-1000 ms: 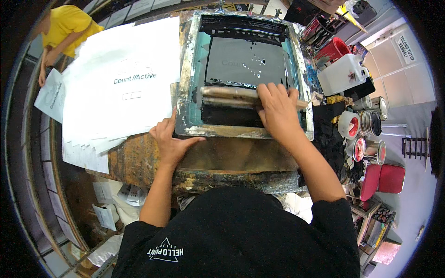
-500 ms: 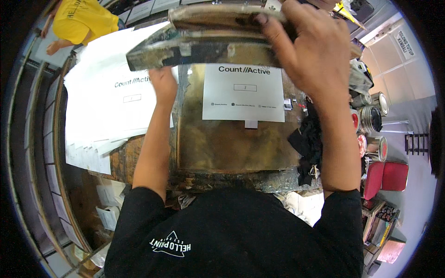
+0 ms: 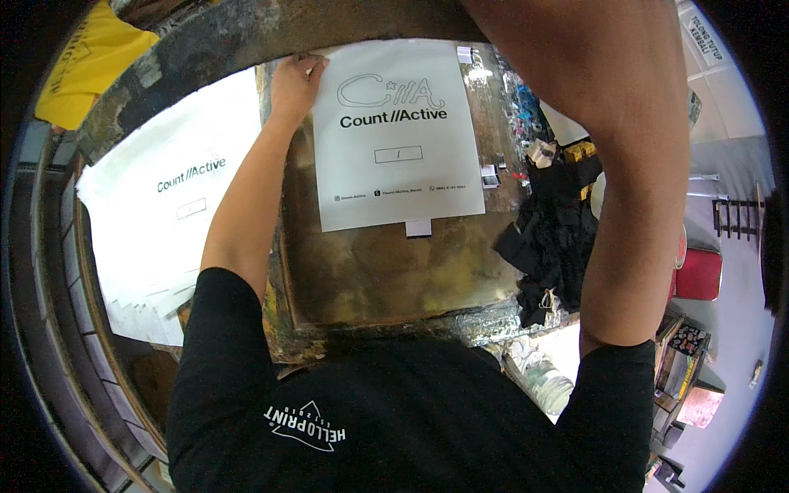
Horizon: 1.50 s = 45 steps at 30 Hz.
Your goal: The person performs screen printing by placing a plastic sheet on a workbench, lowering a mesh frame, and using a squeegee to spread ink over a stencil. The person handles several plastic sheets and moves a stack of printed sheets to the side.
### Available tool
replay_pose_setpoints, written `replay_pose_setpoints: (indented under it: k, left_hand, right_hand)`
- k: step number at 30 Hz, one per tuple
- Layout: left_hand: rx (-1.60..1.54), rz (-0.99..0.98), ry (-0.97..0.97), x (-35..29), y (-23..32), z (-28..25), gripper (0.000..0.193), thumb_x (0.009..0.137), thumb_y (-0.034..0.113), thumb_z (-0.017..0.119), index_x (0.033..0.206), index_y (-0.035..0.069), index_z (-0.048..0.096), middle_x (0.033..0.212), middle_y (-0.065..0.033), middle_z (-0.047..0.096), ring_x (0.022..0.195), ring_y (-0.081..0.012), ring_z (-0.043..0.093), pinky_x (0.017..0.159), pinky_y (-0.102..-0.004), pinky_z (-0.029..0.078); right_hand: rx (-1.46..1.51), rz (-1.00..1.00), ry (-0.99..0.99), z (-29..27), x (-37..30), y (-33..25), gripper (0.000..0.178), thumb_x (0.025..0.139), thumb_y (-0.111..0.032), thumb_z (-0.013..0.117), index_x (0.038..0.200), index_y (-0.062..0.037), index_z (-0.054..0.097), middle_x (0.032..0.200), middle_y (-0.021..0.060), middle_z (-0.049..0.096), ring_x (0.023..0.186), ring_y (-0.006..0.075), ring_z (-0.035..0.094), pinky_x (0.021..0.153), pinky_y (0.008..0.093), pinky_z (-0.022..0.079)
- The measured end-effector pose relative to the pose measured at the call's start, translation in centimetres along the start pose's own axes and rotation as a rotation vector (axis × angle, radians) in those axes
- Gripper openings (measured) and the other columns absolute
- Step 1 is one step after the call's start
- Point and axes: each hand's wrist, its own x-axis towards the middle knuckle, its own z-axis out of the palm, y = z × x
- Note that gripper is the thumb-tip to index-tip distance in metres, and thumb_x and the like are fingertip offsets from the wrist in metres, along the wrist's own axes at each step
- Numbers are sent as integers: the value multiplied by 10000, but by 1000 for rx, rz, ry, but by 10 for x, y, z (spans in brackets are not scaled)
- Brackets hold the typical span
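A white printed sheet [image 3: 444, 185] with dark lettering, an outlined emblem and a small box lies flat on a brown-stained board [image 3: 370, 279]. My left hand [image 3: 297, 86] is at its upper left corner, fingers closed on the edge. A stained screen-printing frame [image 3: 353, 23] is raised over the far side and curves across the top of the view. My right forearm [image 3: 633, 205] reaches up past the top edge, so the right hand is out of sight. Small paper tabs [image 3: 418, 229] sit beside and under the sheet's edges.
To the left rests a fanned stack of printed sheets [image 3: 136, 238]. Crumpled black cloth [image 3: 555, 222] lies right of the board. A person in a yellow shirt [image 3: 90, 53] stands at the far left. A red chair [image 3: 700, 275] and a shelf [image 3: 686, 353] are at right.
The frame has lifted higher and nearer, uncovering the sheet's top and its emblem. My right hand has risen out of view. The left hand now shows at the sheet's corner.
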Motion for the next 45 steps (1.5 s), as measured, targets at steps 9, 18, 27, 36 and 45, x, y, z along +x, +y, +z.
replay_pose_setpoints:
  k: [9,18,27,36,45]
  left_hand:
    - [-110,-804,208,-126,-47,-182,411,1021,339,697,1051,-64,769,936,-232,771,850,-339,731,802,-420,550]
    - [378,-1067,445,-306,-183,-370,384,1013,348,696,960,-21,788,834,-190,772,745,-330,718,746,-444,558]
    - [269,-74,-600,-229,-23,-263,693,1119,615,320,1690,223,343,1784,-96,217,1653,-328,157,1329,-600,-7]
    - [-5,-371,-671,-211,-13,-253,664,1164,501,163,1679,125,347,1736,-105,344,1657,-301,146,1306,-590,-141]
    - [-307,-92,-749,-145,110,-162,647,1162,467,190,1637,92,421,1702,-134,404,1628,-332,250,1319,-606,-50]
  right_hand:
    - [-26,91,-13,3,-11,-24,523,1035,-474,624,769,-29,695,624,95,646,639,193,619,639,400,494]
    - [-199,-190,103,17,-27,17,470,1057,-494,613,1051,-28,677,824,217,635,763,399,633,736,463,486]
    - [-189,-247,127,14,-25,8,492,1013,-513,643,927,-29,665,859,241,687,854,463,672,744,540,494]
    - [-154,-300,158,12,-25,9,445,1027,-448,644,942,-12,618,819,208,639,815,431,617,755,486,452]
    - [-95,-157,31,-2,-8,-6,540,1047,-530,590,753,-79,632,666,64,622,643,193,562,725,393,473]
